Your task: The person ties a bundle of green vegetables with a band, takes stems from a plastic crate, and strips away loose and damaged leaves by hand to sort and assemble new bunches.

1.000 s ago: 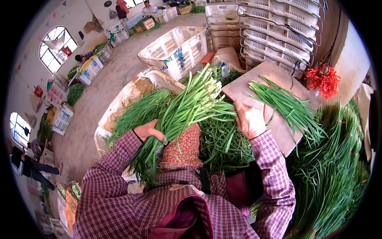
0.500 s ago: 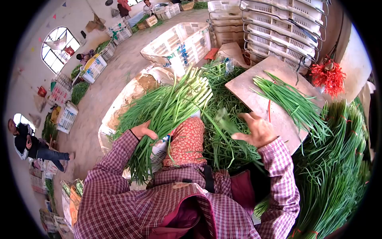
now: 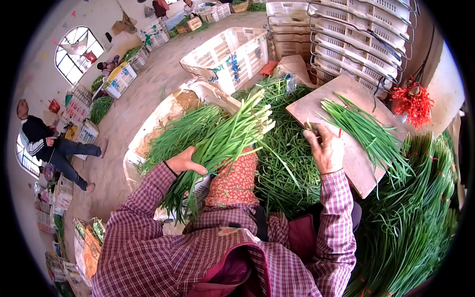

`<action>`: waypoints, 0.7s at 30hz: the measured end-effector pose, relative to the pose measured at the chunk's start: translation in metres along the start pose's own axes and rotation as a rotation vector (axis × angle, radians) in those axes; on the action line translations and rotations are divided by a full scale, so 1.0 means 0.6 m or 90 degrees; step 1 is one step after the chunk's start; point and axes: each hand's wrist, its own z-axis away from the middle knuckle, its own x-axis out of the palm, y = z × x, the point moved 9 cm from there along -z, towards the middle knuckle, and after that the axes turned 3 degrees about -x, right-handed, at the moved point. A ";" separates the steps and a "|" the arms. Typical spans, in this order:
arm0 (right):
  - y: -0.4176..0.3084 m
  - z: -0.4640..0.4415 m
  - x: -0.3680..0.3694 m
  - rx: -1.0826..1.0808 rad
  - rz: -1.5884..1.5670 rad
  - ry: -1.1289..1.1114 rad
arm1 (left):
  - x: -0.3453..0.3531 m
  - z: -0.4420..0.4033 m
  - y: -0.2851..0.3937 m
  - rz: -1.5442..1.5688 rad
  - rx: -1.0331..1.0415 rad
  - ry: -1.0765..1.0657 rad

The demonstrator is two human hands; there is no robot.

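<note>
My left hand (image 3: pixel 187 162) is wrapped around a loose bunch of garlic chives (image 3: pixel 222 148), its pale stalk ends pointing up and right across my knee. Raised beside the tilted board (image 3: pixel 346 168), my right hand (image 3: pixel 326 148) has thumb and fingers pinched together. A small yellowish-green tip shows at those fingers, too small to name. On the board lies a smaller bunch of chives (image 3: pixel 363 131), with a red strip near it. Loose green leaves (image 3: pixel 282 173) are heaped between my knee and the board.
More chives lie in a lined crate (image 3: pixel 132 161) at my left. Tied bundles (image 3: pixel 415 213) are piled at the right, below hanging red ties (image 3: pixel 412 101). White crates (image 3: pixel 356 42) are stacked behind. A person (image 3: pixel 49 143) walks at far left.
My right hand has risen from over the loose leaves to the board's edge, and its spread fingers have closed into a pinch. The person at far left has moved.
</note>
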 end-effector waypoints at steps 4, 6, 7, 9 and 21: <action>-0.082 -0.004 0.045 -0.042 0.025 -0.077 | 0.033 0.005 0.049 -0.037 0.054 0.015; -0.086 -0.008 0.073 -0.030 0.021 -0.129 | 0.041 0.011 0.064 -0.105 0.060 0.031; -0.086 -0.009 0.083 0.005 0.014 -0.158 | 0.042 0.009 0.065 -0.119 0.088 0.022; -0.072 -0.005 0.109 0.045 0.020 -0.214 | 0.050 0.016 0.076 -0.107 0.093 0.015; -0.015 -0.001 0.061 0.083 0.011 -0.014 | 0.051 0.018 0.109 -0.188 0.236 0.094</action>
